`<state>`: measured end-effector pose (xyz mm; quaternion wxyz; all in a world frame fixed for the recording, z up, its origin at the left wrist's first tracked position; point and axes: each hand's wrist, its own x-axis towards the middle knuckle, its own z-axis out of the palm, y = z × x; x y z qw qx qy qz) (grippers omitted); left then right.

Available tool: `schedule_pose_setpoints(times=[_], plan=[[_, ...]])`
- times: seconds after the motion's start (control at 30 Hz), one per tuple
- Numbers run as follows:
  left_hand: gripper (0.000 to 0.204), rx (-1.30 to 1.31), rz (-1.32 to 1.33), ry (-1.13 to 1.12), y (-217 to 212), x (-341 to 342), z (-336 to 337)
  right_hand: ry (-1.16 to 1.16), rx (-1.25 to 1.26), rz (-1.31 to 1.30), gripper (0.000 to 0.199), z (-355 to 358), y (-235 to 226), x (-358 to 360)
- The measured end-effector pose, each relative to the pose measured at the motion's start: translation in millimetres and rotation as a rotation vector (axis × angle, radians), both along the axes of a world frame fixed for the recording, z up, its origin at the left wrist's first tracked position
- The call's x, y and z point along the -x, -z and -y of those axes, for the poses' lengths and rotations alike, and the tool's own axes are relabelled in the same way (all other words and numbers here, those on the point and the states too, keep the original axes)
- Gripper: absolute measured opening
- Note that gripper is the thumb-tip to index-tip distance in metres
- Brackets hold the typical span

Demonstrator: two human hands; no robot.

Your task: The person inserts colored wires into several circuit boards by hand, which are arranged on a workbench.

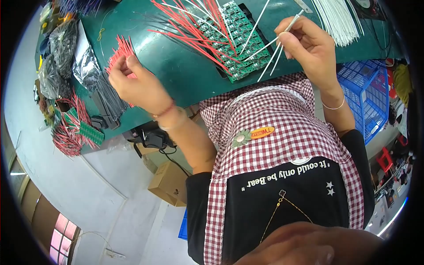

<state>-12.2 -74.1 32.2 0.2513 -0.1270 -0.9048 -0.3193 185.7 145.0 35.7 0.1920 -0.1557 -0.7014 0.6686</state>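
My right hand (pixel 311 51) pinches several thin white wires (pixel 278 55) between thumb and forefinger. Their lower ends hang over the right edge of a green circuit-board panel (pixel 251 66) lying on the table. Red wires (pixel 201 42) and a few white ones rise from that panel, fanning out toward the far left. On the left, my left hand (pixel 139 88) has its fingers curled closed at a bundle of loose red wires (pixel 121 51). The fingertips sink among the strands there, so how many they grip is hidden.
A stack of white wires (pixel 335 20) lies at the far right of the green table (pixel 176 79). Black wires (pixel 108 99), plastic bags (pixel 62 48) and wired green boards (pixel 90 132) crowd the left side. Below stand a blue crate (pixel 364 95) and a cardboard box (pixel 170 183).
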Motion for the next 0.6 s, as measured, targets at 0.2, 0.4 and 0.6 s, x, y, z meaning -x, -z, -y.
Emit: schedule_pose_setpoints(times=[0.2,0.4,0.6], plan=[[0.029,0.642,0.421,-0.143,15.6,46.9,24.9,-0.001,-0.036,-0.009,0.010,-2.5,0.9,0.6],[0.033,0.632,0.378,-0.124,16.7,65.2,39.2,-0.029,-0.051,-0.035,0.011,-1.1,0.8,2.5],[0.033,0.578,0.392,-0.127,13.6,50.6,29.2,-0.094,-0.110,-0.033,0.014,4.6,-3.1,16.6]])
